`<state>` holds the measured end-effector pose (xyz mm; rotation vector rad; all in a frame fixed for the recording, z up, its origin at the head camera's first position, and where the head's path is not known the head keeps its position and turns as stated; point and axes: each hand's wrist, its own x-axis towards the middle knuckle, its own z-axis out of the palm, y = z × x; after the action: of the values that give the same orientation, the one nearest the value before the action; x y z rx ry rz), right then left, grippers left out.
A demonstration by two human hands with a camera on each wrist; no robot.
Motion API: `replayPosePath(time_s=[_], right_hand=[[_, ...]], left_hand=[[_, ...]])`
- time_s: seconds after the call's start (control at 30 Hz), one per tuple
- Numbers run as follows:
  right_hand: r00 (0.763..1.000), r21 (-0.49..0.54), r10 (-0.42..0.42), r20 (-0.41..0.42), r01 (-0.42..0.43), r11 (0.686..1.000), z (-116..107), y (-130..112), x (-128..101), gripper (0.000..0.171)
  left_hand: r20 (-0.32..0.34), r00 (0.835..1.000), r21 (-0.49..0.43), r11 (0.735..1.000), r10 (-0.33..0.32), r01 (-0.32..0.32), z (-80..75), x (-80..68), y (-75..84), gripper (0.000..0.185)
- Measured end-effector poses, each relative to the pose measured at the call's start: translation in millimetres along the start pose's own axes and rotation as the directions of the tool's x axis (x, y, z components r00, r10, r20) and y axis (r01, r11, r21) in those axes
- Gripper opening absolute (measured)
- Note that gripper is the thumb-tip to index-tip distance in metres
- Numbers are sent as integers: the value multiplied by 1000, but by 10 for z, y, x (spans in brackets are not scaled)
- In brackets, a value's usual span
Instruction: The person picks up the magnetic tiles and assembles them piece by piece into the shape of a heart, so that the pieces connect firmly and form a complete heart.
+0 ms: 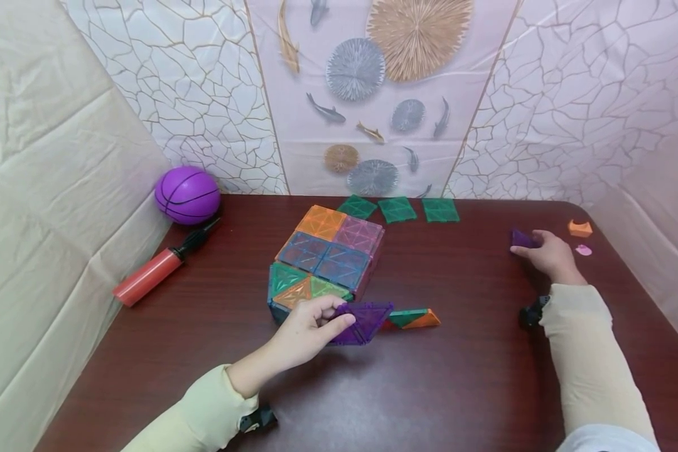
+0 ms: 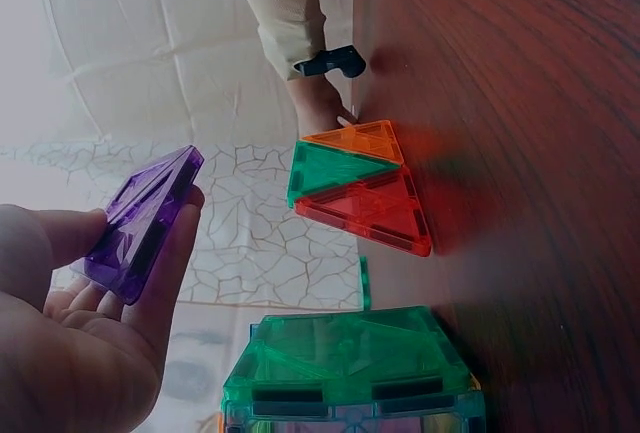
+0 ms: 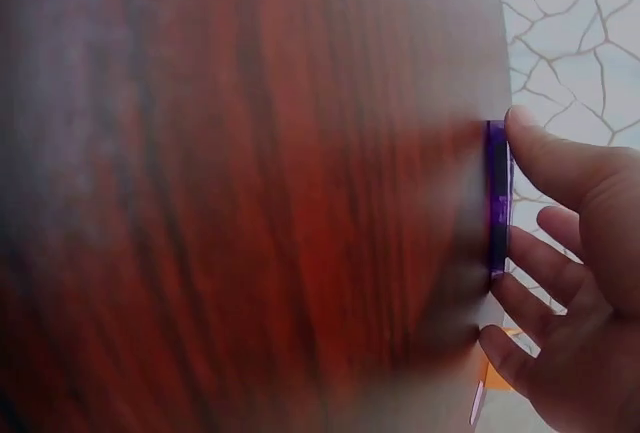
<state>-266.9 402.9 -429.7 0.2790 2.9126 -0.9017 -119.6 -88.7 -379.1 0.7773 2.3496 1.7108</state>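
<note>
My left hand (image 1: pixel 341 312) pinches a purple triangular tile (image 1: pixel 364 321) just above the dark wooden table (image 1: pixel 457 389), in front of a flat box of coloured magnetic tiles (image 1: pixel 324 257). In the left wrist view the purple tile (image 2: pixel 145 223) lies across my fingers (image 2: pixel 170 273). Orange, green and red triangles (image 2: pixel 365 188) lie joined on the table right of it, also seen as the triangles (image 1: pixel 412 318) in the head view. At the table's right, my right hand (image 1: pixel 524 245) grips another purple tile (image 1: pixel 521 238) lying flat; this tile (image 3: pixel 497 198) shows edge-on under my fingers (image 3: pixel 560 168).
A purple ball (image 1: pixel 188 194) and a red pump (image 1: pixel 152 273) lie at the back left. Three green square tiles (image 1: pixel 398 209) sit along the back wall. An orange piece (image 1: pixel 580 228) and a pink piece (image 1: pixel 584 250) lie at the right edge. Cloth walls enclose the table.
</note>
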Motion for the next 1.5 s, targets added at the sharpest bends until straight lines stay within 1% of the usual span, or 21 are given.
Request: replayPosePath(time_s=[0.13,0.23,0.37,0.43,0.57,0.67,0.77,0.83,0.93,1.0,1.1,1.23,1.3,1.37,1.5], right_hand=[[1000,-18,-11,-6,11,1000,11,-49,-24,88],[999,-17,-51,-11,51,999,37,-84,-29,84],[994,-2,-104,-23,104,995,89,-135,-38,72],[994,14,-105,-23,106,994,111,-178,-67,67],[992,13,-121,-18,122,992,165,-288,-165,54],[984,13,-173,-39,174,985,223,-405,-269,43],[967,36,-241,-81,245,969,267,-578,-414,37],[954,64,-284,-102,291,955,275,-738,-549,36],[930,110,-348,-122,361,926,284,-999,-783,31],[916,145,-382,-119,397,906,289,-1173,-953,27],[898,201,-429,-94,439,876,316,-1382,-1193,23],[877,253,-480,-12,467,847,383,-1572,-1462,21],[861,272,-509,27,484,832,431,-1635,-1572,19],[839,308,-542,54,503,808,481,-1687,-1666,17],[794,370,-603,75,540,756,566,-1766,-1813,14]], left_hand=[[-6,1000,-8,1000,0,0,2,0,-13,8],[-8,1000,-13,1000,5,-6,7,4,-32,10],[-17,1000,-17,1000,22,-22,8,11,-52,11],[-25,999,-11,1000,25,-25,7,16,-54,11],[-32,999,3,1000,2,-2,4,20,-42,11],[-36,999,10,1000,-23,23,2,20,-34,10],[-43,999,10,999,-33,33,5,20,-25,9],[-48,998,5,999,-33,33,11,19,-24,10],[-56,998,-9,1000,-28,28,23,20,-21,11],[-63,998,-12,1000,-20,20,34,22,-16,10],[-74,997,-21,1000,-6,4,58,31,2,10],[-88,996,-24,1000,2,-4,95,46,14,12],[-95,996,-21,1000,-1,-1,114,54,16,13],[-99,995,-22,1000,0,-2,137,62,17,13],[-98,995,-34,999,13,-16,184,76,18,11]])
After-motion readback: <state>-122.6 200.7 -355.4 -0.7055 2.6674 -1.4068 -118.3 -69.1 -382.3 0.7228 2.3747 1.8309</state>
